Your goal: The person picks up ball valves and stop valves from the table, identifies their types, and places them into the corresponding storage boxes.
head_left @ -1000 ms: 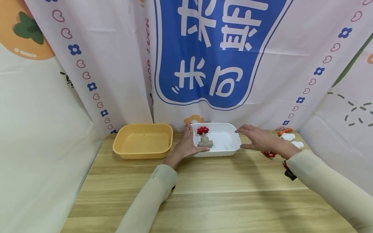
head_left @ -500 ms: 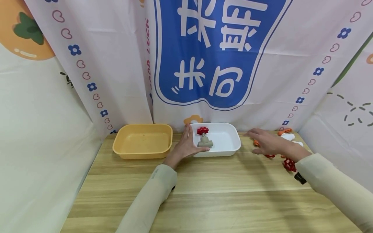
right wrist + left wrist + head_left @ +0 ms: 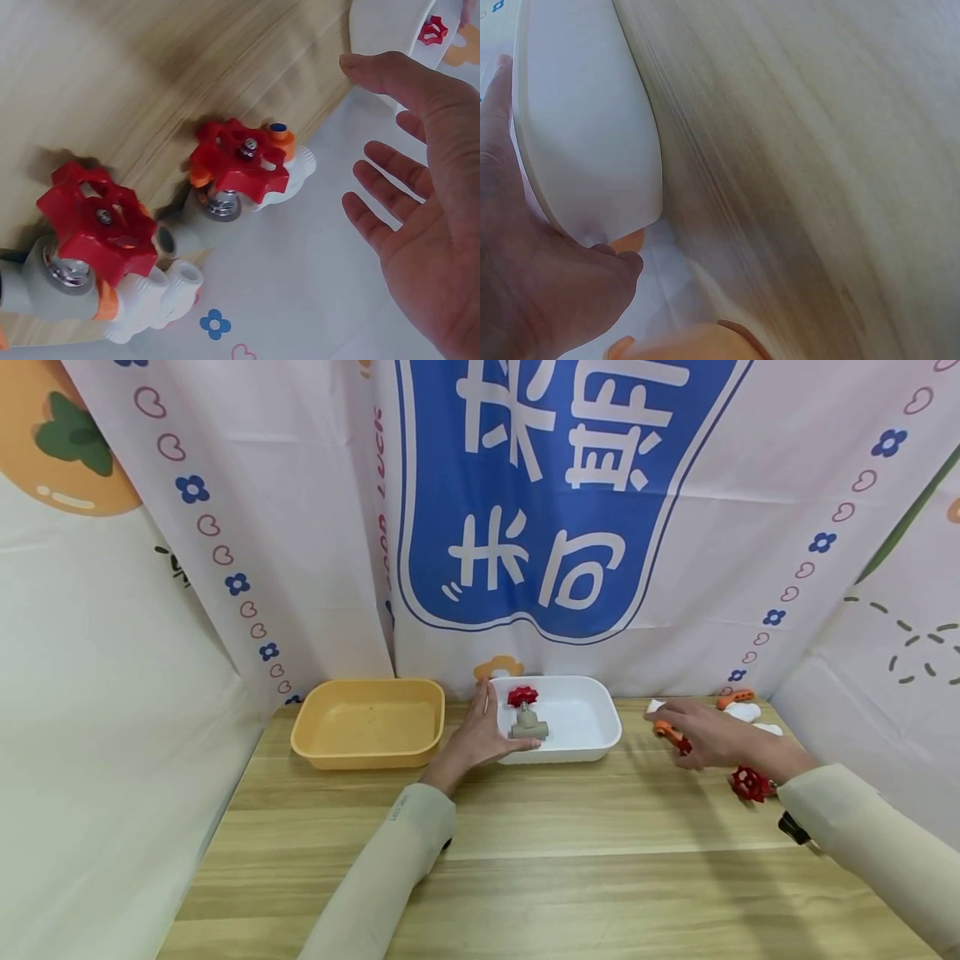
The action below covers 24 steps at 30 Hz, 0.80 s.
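Observation:
My left hand (image 3: pixel 483 733) lies against the left front corner of the white tray (image 3: pixel 592 745), fingers straight along its side and thumb across the front rim. The same corner of the white tray (image 3: pixel 585 135) fills the left wrist view beside my left hand (image 3: pixel 532 285). A grey valve with a red handwheel (image 3: pixel 527 713) stands inside the tray. My right hand (image 3: pixel 701 735) hovers open, right of the tray, over an orange-trimmed valve (image 3: pixel 670 732). In the right wrist view my right hand (image 3: pixel 420 217) shows a bare palm above two red-wheeled valves (image 3: pixel 241 169) (image 3: pixel 97 225).
An orange-yellow tray (image 3: pixel 367 722) sits left of the white one. Another red-wheeled valve (image 3: pixel 750 782) lies by my right wrist, with white and orange fittings (image 3: pixel 741 710) at the back right. Printed cloth walls close off the back and sides of the wooden table (image 3: pixel 540 860).
My right hand has moved right, from the white tray's right edge to above the valves. The left hand and the tray have stayed put.

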{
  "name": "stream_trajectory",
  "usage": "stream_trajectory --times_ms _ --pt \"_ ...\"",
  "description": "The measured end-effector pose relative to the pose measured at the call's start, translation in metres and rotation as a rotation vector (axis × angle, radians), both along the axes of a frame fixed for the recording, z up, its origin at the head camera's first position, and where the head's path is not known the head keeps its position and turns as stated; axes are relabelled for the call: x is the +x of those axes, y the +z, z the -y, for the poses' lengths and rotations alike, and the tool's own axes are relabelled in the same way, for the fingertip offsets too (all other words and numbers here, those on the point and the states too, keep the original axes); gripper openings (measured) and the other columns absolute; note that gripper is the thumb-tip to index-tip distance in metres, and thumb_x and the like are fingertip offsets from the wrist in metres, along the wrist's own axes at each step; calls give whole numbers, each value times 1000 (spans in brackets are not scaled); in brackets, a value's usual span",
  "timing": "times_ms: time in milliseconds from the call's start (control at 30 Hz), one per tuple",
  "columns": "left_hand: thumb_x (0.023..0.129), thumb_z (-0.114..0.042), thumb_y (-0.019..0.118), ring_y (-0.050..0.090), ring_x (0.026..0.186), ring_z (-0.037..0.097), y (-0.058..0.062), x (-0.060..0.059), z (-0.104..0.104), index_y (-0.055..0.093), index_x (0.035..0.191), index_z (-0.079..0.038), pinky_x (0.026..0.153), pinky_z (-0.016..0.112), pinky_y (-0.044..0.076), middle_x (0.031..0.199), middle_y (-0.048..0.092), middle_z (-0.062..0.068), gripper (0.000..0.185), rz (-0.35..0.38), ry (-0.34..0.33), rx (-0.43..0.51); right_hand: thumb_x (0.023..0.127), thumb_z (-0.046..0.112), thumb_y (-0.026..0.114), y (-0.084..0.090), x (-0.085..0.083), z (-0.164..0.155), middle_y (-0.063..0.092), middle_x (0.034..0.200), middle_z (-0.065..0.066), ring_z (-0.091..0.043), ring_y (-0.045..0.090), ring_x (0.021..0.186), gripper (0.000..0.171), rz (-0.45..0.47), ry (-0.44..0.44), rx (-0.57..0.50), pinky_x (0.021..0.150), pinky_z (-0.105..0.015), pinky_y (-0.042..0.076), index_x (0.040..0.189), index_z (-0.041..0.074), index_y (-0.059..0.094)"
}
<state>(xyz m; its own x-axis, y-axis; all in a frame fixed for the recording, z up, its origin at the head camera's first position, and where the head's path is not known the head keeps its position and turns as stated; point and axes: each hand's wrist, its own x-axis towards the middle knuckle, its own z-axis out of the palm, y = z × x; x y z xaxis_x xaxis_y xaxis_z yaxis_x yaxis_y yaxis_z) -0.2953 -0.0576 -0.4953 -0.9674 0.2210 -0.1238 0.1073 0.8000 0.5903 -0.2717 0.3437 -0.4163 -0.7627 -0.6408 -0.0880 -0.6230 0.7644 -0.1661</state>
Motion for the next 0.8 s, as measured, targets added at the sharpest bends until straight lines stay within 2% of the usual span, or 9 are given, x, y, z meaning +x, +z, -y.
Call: stream_trajectory --times_ms 167,433,567,800 --pt "75 -82 74 -7 165 26 0 0 0 -14 169 -17 128 58 23 176 -24 1 145 -4 2 0 80 9 91 -5 0 -10 54 147 -31 -50 57 129 76 18 -9 4 101 -66 54 148 0 57" --pt "76 -82 74 -8 165 25 -1 1 0 -15 169 -18 127 59 24 176 -24 0 144 3 1 6 78 9 93 -13 -1 -19 56 145 -33 -53 56 130 74 23 -11 35 101 -66 53 143 -2 59" --pt "77 -80 74 -7 165 26 -1 2 0 -15 169 -16 128 58 24 176 -23 1 143 -10 -5 0 78 10 93 -16 -1 -24 60 140 -28 -50 59 125 71 13 -10 45 99 -64 56 140 -2 61" --pt "79 -80 73 -7 165 26 0 3 0 -15 169 -14 129 56 23 177 -23 3 142 -25 -12 -16 80 9 91 -21 1 -32 61 140 -26 -50 59 125 68 52 -36 49 99 -65 54 142 2 62"
